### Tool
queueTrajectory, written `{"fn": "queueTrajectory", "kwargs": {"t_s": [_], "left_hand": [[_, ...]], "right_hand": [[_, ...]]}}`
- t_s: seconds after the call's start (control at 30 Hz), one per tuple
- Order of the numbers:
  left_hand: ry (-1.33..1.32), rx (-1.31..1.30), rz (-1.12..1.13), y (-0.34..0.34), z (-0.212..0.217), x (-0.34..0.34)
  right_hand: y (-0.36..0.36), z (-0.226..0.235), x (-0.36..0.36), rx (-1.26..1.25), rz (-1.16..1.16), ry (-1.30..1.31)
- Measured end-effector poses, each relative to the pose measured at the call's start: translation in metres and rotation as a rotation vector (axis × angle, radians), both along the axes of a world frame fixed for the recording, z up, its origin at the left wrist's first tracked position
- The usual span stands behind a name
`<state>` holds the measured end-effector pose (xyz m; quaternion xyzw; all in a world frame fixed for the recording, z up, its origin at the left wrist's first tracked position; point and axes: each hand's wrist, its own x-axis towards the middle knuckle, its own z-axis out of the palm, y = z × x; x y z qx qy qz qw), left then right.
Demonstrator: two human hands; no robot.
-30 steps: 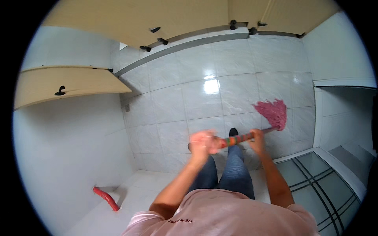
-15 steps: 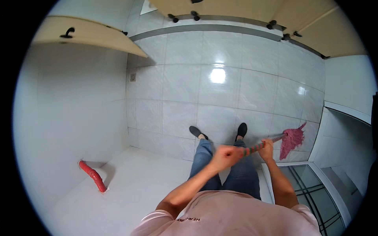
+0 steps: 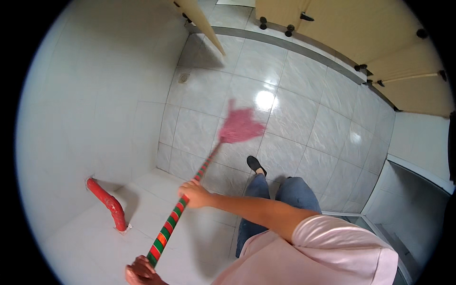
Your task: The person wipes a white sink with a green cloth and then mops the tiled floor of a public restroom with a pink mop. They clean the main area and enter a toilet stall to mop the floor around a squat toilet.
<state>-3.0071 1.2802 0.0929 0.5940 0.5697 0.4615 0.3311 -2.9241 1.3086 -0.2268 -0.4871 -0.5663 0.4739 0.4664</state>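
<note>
The grey tiled floor [image 3: 294,114] spread beyond both grips, with tan stall partitions [image 3: 380,42] far past the mop's end. The mop [image 3: 190,190], its handle striped green and red, ran from the lower grip up to a blurred pink head [image 3: 240,126] on the tiles. A red pipe [image 3: 111,204] stood left of the handle. The right hand [image 3: 194,194] was closed around mid-handle; the left hand [image 3: 141,273] was wrapped around its near end.
</note>
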Motion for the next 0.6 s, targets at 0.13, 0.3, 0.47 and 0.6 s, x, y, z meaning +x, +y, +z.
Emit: {"fn": "queueTrajectory", "kwargs": {"t_s": [0.13,0.3,0.47,0.6], "left_hand": [[0.286,0.154,0.046,-0.016,-0.070,0.006],[0.465,0.297,0.151,-0.008,-0.091,0.013],[0.361,0.378,0.320,0.000,-0.077,0.062],[0.376,0.395,0.335,-0.024,-0.074,0.135]], "right_hand": [[0.080,-0.040,-0.021,0.055,0.390,-0.142],[0.116,-0.051,-0.010,0.079,0.529,-0.265],[0.108,-0.048,0.047,0.036,0.606,-0.407],[0.078,-0.047,0.147,0.038,0.599,-0.415]]}}
